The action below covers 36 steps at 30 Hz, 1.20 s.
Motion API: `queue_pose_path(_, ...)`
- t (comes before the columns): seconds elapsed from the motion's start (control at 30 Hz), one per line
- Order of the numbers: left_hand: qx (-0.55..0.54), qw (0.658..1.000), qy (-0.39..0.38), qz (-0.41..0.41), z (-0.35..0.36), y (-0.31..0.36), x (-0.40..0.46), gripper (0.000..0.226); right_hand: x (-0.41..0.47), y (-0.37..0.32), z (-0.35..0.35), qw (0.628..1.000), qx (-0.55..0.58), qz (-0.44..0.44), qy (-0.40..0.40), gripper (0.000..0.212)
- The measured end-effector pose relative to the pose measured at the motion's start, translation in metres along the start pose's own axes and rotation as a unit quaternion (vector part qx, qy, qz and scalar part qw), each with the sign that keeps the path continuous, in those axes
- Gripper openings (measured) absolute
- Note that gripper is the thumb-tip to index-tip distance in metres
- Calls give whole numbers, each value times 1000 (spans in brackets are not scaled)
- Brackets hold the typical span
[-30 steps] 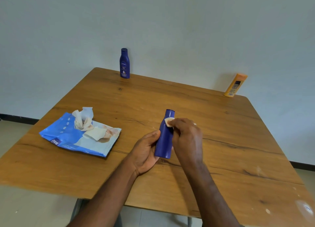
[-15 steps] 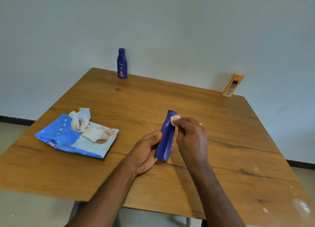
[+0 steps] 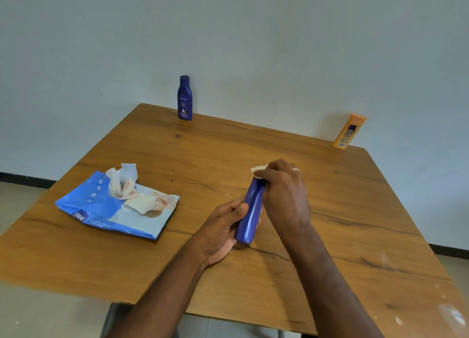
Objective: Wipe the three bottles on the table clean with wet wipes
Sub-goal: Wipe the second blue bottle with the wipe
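While the left hand (image 3: 223, 232) grips a blue bottle (image 3: 250, 212) mid-surface, the right hand (image 3: 284, 193) pinches a wipe (image 3: 258, 170) at its cap; bottles at 11 and 1 o'clock likely follow.

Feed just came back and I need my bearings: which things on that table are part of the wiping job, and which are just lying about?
Part of the job:
- blue bottle, held by left hand
- wet wipe, pinched by right hand at the bottle's top
- Nivea bottle, far edge
- orange bottle, far right corner
- wipes pack

Lying about:
- crumpled wipes on the pack
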<state>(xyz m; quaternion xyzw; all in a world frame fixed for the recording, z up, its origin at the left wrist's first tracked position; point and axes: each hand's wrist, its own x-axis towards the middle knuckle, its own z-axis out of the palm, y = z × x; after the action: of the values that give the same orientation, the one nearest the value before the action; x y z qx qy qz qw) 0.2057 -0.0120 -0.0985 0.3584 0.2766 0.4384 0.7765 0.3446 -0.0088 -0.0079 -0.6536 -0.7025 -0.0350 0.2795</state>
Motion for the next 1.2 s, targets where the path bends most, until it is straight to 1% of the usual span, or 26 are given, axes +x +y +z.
queue_pose_path(0.13,-15,1000,-10,5,0,3,-1,38,-20,-12,9,999,7,-48,8,32)
queue_pose_path(0.23,-36,999,-12,5,-1,2,-1,37,-40,-8,18,995,37,-84,35,28)
queue_pose_path(0.3,-30,999,-15,7,-1,1,-1,38,-44,0,20,992,102,-56,56,29)
queue_pose_path(0.37,-27,1000,-11,3,1,2,-1,38,-40,8,18,985,154,3,78,30)
queue_pose_path(0.43,-26,1000,-9,-5,1,1,-1,38,-27,12,14,976,183,50,104,31)
queue_pose_path(0.5,-16,1000,-13,-10,-1,0,-1,39,-14,9,11,975,179,62,119,30)
queue_pose_path(0.57,-11,1000,-16,-6,-2,-1,-1,38,-7,1,10,982,146,26,117,28)
queue_pose_path(0.67,-16,1000,-22,6,-1,2,-1,37,-14,-11,15,991,84,-52,87,26)
queue_pose_path(0.77,-58,998,-17,8,-1,2,-2,35,-39,-10,26,990,74,-88,86,23)
queue_pose_path(0.83,-75,997,-13,4,-2,2,-2,35,-55,-3,30,986,124,-64,92,27)
queue_pose_path(0.9,-74,997,-19,-1,-1,2,-2,38,-62,5,31,980,173,-12,97,31)
queue_pose_path(1.0,-84,996,-10,-7,1,5,-2,38,-55,17,30,969,204,78,113,30)
queue_pose_path(1.07,-87,996,10,-13,2,5,-3,39,-47,23,25,956,248,126,96,32)
queue_pose_path(1.1,-89,996,20,-14,2,5,-3,40,-45,26,24,952,261,133,86,33)
queue_pose_path(1.2,-110,993,42,-7,2,6,-3,41,-44,29,21,961,236,121,70,30)
